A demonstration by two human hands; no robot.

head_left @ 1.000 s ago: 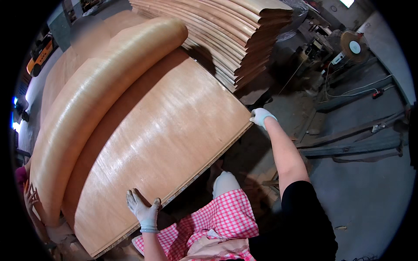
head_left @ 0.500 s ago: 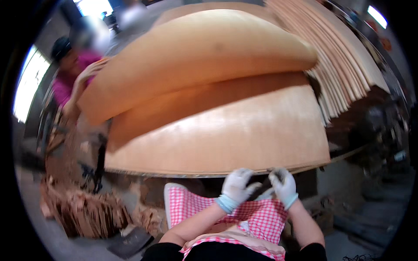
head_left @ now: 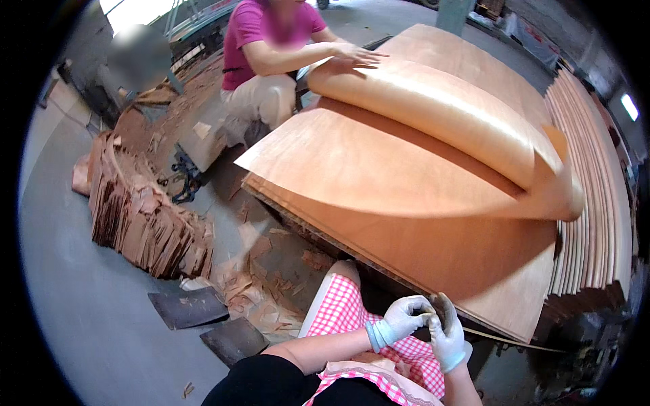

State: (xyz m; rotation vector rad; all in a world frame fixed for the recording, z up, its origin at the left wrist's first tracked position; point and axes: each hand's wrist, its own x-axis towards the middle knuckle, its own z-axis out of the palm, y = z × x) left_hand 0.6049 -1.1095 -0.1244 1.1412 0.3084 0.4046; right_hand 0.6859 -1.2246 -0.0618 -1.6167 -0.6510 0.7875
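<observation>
My left hand [head_left: 405,319], in a white glove with a pale blue cuff, is closed in a pinch. Its fingertips meet those of my right hand [head_left: 447,340], gloved alike, whose fingers are bent toward the thumb. Whatever lies between the fingertips is too small to make out. Both hands are above my lap, close to the near edge of a stack of wood veneer sheets [head_left: 497,291]. On that stack, the top veneer sheet [head_left: 338,159] is bent over into a broad roll [head_left: 440,111]. A co-worker in a magenta shirt [head_left: 242,42] rests a hand [head_left: 355,55] on the roll's far left end.
A thick pile of wavy veneer sheets [head_left: 589,183] stands along the right. Broken veneer scraps [head_left: 145,216] are heaped at the left, with loose shreds [head_left: 254,284] on the floor. Dark flat plates [head_left: 189,308] lie beside my legs. A pink checked apron [head_left: 338,308] covers my lap.
The view has swung left. The raised sheet has come down into a roll farther back, and the co-worker's hand now lies on top of it. My hands have come together at the fingertips.
</observation>
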